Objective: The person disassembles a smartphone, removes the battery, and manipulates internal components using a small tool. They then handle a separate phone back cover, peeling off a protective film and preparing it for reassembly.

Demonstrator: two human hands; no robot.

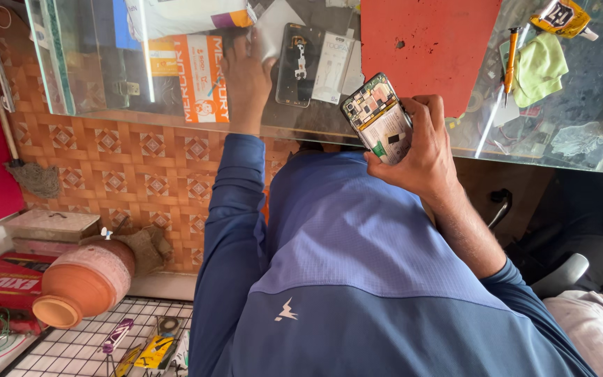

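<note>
The right hand (423, 150) is closed around an opened phone (378, 119), its inner parts showing, above the near edge of the glass counter (92, 70). The left hand (247, 77) lies on the counter, fingers pressing a white paper (273, 28). Beside it lies a black phone cover (298, 64); further right, a red mat (427, 42).

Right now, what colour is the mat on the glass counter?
Red: the mat lies on the glass counter, clearest in the head view.
</note>
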